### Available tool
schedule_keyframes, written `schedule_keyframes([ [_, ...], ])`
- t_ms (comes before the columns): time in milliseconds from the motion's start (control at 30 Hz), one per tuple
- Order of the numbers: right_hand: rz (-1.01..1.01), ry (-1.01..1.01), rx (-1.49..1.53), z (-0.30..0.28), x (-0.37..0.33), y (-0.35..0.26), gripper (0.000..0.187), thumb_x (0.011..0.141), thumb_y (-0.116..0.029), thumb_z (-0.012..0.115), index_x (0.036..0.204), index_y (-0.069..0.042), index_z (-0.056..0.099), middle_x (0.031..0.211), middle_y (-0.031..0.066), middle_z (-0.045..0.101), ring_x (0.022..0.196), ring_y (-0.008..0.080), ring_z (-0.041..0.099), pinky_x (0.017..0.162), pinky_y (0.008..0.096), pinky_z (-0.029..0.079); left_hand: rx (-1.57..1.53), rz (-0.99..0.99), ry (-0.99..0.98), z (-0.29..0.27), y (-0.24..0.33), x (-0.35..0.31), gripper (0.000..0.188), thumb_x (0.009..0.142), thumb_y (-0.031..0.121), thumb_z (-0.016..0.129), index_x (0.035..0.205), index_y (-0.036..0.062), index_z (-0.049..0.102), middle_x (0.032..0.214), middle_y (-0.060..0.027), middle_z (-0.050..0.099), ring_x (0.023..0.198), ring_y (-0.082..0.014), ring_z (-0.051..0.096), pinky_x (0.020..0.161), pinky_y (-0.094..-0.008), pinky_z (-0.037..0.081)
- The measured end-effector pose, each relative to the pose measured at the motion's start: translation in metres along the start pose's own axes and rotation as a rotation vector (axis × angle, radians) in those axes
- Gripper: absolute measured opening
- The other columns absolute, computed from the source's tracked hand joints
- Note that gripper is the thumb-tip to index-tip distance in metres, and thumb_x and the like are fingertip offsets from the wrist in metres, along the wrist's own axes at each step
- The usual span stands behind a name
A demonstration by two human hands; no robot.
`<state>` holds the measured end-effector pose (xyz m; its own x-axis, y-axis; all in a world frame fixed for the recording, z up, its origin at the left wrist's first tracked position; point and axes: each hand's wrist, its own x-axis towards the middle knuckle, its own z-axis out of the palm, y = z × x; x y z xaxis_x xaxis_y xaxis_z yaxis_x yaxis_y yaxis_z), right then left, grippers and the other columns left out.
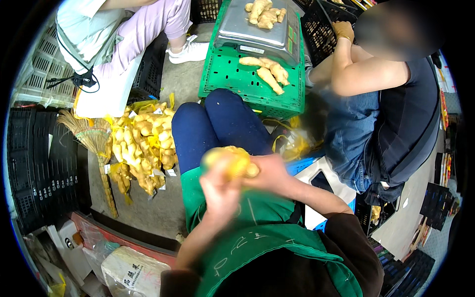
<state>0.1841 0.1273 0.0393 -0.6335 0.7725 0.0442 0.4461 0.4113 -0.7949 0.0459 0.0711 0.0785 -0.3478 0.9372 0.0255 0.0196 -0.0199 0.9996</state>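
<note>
Above my lap I hold a yellow net bag of ginger [236,159] between both hands. My left hand [218,187], smeared by motion, is closed at the bag's near left side. On its right side my right hand [269,173] is closed against the bag, and its fingers are partly hidden. A bare ginger end [253,171] shows beside the right hand. Beyond my knees, loose ginger roots [269,74] lie on an upturned green crate [217,81]. A metal scale [232,37] stands on that crate with more ginger pieces [264,13] on its plate.
To my left, many netted ginger bags [143,141] are piled on the floor beside a straw broom [91,131]. Black crates [42,168] stack at the far left. A person in dark clothes [405,119] sits right; another person in light trousers [148,37] sits far left.
</note>
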Motion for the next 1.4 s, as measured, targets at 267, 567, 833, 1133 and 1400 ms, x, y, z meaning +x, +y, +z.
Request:
schedule_keyframes([
  [267,0.003,0.146,-0.126,0.010,-0.022,-0.001,0.036,0.069,-0.028,0.072,0.098,-0.009,0.065,0.079,0.0098,0.066,0.062,0.0281,0.064,0.050,0.0366,0.050,0.339,-0.074,-0.173,0.008,-0.011,-0.021,0.016,0.084,0.001,0.059,0.099,-0.0016,0.062,0.082,-0.0049,0.064,0.073,-0.0075,0.057,0.062,-0.0225,0.047],
  [567,0.268,0.255,0.274,0.048,-0.020,-0.001,0.028,0.075,-0.027,0.065,0.090,-0.003,0.063,0.071,0.0140,0.064,0.059,0.0330,0.062,0.052,0.0415,0.048,-0.070,-0.173,-0.174,0.004,-0.004,-0.021,0.015,0.086,0.003,0.059,0.098,-0.0048,0.063,0.083,-0.0021,0.063,0.071,-0.0049,0.054,0.062,-0.0201,0.044],
  [833,0.078,0.058,-0.181,0.016,-0.017,-0.004,0.039,0.072,-0.033,0.071,0.102,-0.008,0.063,0.063,0.0081,0.062,0.051,0.0224,0.060,0.046,0.0348,0.047,-0.583,-0.849,0.048,-0.016,-0.024,0.011,0.019,0.090,0.023,0.056,0.100,0.0076,0.063,0.050,0.0074,0.040,0.035,-0.0031,0.028,0.032,-0.0203,0.020],
  [1133,0.205,0.057,0.245,-0.010,0.012,0.014,0.029,0.079,-0.028,0.069,0.101,-0.009,0.068,0.078,0.0095,0.066,0.064,0.0162,0.064,0.058,0.0279,0.049,-0.661,-0.842,0.024,-0.016,-0.045,0.012,0.030,0.092,0.028,0.050,0.117,0.0110,0.055,0.062,0.0066,0.042,0.051,-0.0039,0.040,0.049,-0.0207,0.036],
  [1400,0.175,0.468,-0.566,-0.043,0.126,0.169,0.038,0.081,-0.022,0.064,0.113,-0.003,0.056,0.095,0.0146,0.060,0.077,0.0288,0.063,0.064,0.0389,0.051,-0.609,-0.811,0.042,-0.008,-0.044,0.014,0.024,0.091,0.023,0.054,0.109,0.0084,0.061,0.051,0.0082,0.034,0.039,-0.0030,0.027,0.037,-0.0203,0.023],
])
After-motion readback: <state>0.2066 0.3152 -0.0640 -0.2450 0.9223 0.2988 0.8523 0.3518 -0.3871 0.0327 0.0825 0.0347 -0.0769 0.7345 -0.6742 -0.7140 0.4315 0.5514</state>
